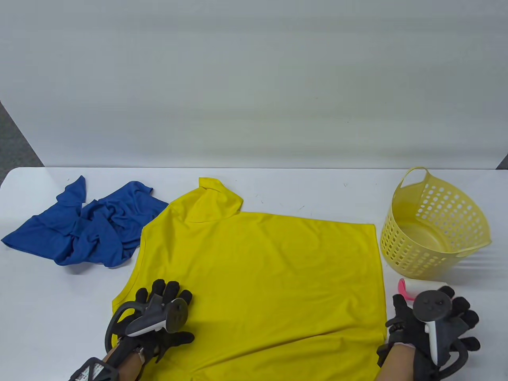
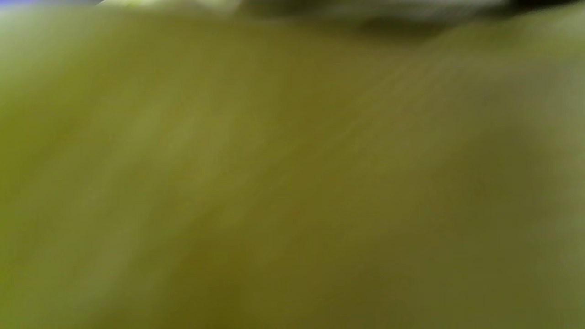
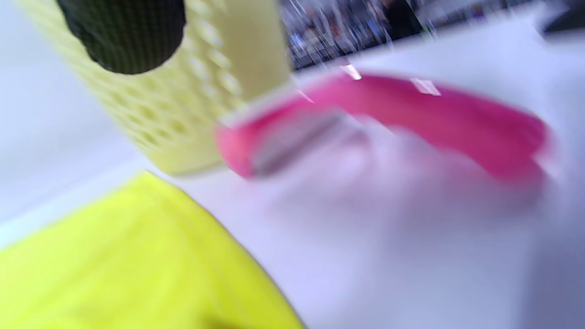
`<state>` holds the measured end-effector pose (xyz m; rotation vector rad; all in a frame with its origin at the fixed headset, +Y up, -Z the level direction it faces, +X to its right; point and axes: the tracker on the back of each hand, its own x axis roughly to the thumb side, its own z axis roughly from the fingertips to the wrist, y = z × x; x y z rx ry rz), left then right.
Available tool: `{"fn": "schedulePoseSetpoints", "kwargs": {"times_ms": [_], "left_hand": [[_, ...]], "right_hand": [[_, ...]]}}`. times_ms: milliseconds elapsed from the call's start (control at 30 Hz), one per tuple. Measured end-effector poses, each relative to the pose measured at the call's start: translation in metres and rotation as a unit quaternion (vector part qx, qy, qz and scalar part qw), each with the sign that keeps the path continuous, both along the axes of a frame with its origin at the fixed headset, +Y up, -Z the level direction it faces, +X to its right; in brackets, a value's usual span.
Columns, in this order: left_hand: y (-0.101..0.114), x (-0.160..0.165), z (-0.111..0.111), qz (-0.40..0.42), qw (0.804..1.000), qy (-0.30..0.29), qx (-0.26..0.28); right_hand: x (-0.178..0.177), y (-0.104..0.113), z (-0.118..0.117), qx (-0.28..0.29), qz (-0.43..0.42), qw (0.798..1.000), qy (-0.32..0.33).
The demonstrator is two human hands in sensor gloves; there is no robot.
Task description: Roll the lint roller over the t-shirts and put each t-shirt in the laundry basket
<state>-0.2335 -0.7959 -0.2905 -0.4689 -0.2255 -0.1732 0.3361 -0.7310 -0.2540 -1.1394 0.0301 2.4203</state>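
A yellow t-shirt lies spread flat at the table's front centre. My left hand rests on its front left part with straight fingers; the left wrist view is filled by blurred yellow fabric. A pink and white lint roller lies on the table just right of the shirt, in front of the yellow laundry basket. My right hand hovers over the roller with fingers spread, holding nothing. In the right wrist view the roller lies untouched, a fingertip above it, beside the basket and shirt edge.
A crumpled blue t-shirt lies at the left of the white table. The basket stands tilted at the right edge and looks to hold no clothes. A pale wall rises behind the table.
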Motion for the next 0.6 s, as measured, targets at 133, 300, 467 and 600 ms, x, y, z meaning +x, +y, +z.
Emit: {"fn": "schedulePoseSetpoints", "kwargs": {"times_ms": [133,300,467,600], "left_hand": [[-0.004,-0.004,0.0,0.024,0.999,0.01,-0.024],[-0.003,-0.004,0.001,0.025,1.0,0.006,-0.016],[-0.003,-0.003,0.001,0.04,0.999,0.009,-0.002],[0.0,0.002,0.002,0.057,0.998,-0.002,0.016]], "right_hand": [[0.014,-0.031,0.003,-0.071,-0.065,0.995,-0.015],[0.011,-0.026,0.0,0.007,0.071,0.996,-0.046],[0.008,0.008,0.001,0.1,0.002,0.995,-0.002],[-0.008,0.039,0.005,0.075,-0.049,0.994,0.068]]}}
